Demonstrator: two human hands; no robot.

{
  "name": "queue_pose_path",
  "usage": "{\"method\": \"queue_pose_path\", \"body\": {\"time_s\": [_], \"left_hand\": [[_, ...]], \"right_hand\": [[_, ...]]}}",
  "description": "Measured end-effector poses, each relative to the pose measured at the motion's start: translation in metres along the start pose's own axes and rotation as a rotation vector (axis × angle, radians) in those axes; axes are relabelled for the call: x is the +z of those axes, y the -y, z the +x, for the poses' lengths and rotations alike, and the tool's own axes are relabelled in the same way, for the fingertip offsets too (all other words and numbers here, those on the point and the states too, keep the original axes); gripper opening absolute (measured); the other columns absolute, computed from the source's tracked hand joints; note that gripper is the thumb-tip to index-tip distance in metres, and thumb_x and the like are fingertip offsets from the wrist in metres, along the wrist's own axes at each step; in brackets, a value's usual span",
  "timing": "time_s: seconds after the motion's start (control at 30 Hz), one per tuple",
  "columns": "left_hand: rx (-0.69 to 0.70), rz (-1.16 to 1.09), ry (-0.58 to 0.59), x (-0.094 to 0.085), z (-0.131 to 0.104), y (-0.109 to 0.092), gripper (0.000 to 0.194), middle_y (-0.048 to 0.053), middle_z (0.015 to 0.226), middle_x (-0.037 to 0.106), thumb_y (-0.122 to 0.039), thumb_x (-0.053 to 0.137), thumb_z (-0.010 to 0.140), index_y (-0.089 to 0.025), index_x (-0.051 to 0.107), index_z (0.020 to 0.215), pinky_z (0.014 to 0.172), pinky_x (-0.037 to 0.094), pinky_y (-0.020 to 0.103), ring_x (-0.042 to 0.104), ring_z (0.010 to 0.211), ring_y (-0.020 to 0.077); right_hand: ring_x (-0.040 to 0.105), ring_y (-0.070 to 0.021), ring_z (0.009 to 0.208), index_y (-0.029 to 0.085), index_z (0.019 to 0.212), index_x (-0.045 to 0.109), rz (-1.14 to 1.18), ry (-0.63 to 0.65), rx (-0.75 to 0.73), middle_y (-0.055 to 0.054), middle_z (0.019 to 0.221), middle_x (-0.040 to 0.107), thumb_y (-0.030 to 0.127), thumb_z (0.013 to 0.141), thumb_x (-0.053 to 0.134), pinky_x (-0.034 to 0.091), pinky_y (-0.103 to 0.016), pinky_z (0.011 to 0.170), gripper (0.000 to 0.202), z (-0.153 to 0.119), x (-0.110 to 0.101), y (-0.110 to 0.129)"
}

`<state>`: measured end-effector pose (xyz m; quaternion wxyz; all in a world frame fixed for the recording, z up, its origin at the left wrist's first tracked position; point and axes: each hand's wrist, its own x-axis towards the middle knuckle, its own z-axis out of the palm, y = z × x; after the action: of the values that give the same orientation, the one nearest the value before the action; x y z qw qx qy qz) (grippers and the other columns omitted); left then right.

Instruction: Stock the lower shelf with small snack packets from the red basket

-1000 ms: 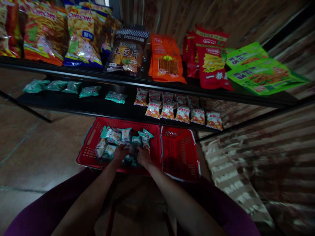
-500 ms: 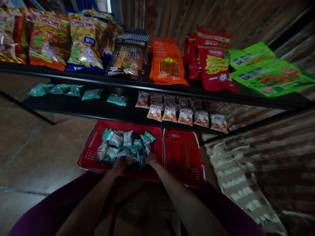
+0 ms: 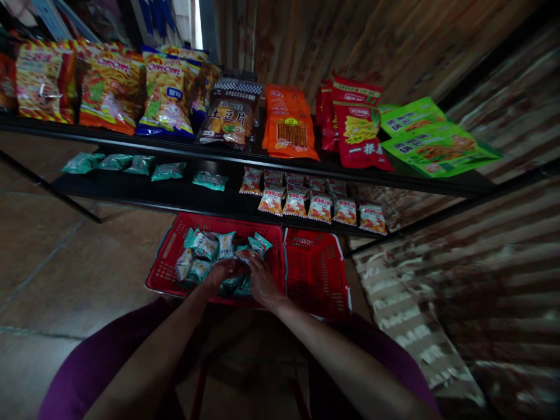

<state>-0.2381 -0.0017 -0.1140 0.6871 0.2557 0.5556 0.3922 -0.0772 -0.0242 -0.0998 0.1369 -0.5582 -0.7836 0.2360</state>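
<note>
A red plastic basket (image 3: 164, 265) stands on the floor in front of me, holding several small teal-and-white snack packets (image 3: 205, 245). My left hand (image 3: 222, 272) is over the middle of these packets, fingers curled in toward the other hand. Close beside it, my right hand (image 3: 263, 282) reaches in from the right. Between the fingertips of both hands is a small snack packet (image 3: 247, 254) with some orange on it, mostly covered by the fingers. Dim light and blur hide its print.
A black two-level shelf (image 3: 175, 147) spans the view beyond the basket. Teal packets (image 3: 168, 171) and orange-white packets (image 3: 320, 207) lie on its lower level; larger snack bags (image 3: 168, 93) stand above. A second red basket section (image 3: 312, 274) adjoins on the right, near striped cloth (image 3: 406, 326).
Both hands have risen out of the packets and drawn closer together, now with a small packet between them. The view has shifted slightly, moving the shelf's right side leftward.
</note>
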Motion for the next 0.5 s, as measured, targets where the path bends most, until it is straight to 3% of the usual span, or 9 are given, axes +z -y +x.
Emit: {"method": "queue_pose_path", "body": {"time_s": [0.1, 0.23, 0.4, 0.5], "left_hand": [[-0.044, -0.07, -0.015, 0.005, -0.01, -0.013, 0.01, 0.008, 0.091, 0.067, -0.019, 0.061, 0.073, -0.017, 0.063, 0.082, 0.086, 0.048, 0.032, 0.063, 0.089, 0.0181], [-0.183, -0.09, -0.125, 0.007, -0.019, -0.03, 0.008, 0.007, 0.075, 0.061, -0.021, 0.058, 0.078, -0.015, 0.056, 0.08, 0.077, 0.051, 0.038, 0.06, 0.068, 0.0169], [-0.308, -0.165, -0.091, 0.019, -0.034, -0.049, 0.021, 0.008, 0.071, 0.062, -0.033, 0.056, 0.081, -0.013, 0.058, 0.086, 0.066, 0.053, 0.038, 0.062, 0.063, 0.0197], [-0.267, -0.281, -0.095, 0.031, -0.037, -0.056, 0.013, 0.005, 0.069, 0.064, -0.023, 0.051, 0.084, -0.013, 0.06, 0.085, 0.064, 0.052, 0.028, 0.061, 0.06, 0.0141]], "right_hand": [[0.037, -0.0253, 0.132, 0.011, 0.134, 0.044, 0.009, -0.005, -0.045, -0.016, 0.137, 0.046, -0.001, 0.07, 0.041, 0.033, -0.045, 0.108, 0.066, -0.007, -0.015, 0.005], [0.037, -0.0239, 0.131, 0.009, 0.133, 0.045, -0.029, -0.017, -0.11, -0.016, 0.137, 0.046, 0.001, 0.074, 0.04, 0.034, -0.043, 0.108, 0.059, -0.009, -0.034, 0.006], [0.02, -0.0248, 0.14, 0.005, 0.137, 0.037, -0.11, 0.005, -0.276, -0.017, 0.143, 0.038, 0.002, 0.074, 0.042, 0.027, -0.045, 0.114, 0.063, -0.01, -0.031, 0.008], [0.008, -0.0268, 0.142, 0.0, 0.137, 0.036, -0.148, 0.052, -0.341, -0.019, 0.146, 0.034, 0.002, 0.074, 0.043, 0.025, -0.044, 0.115, 0.063, -0.009, -0.028, 0.012]]}}
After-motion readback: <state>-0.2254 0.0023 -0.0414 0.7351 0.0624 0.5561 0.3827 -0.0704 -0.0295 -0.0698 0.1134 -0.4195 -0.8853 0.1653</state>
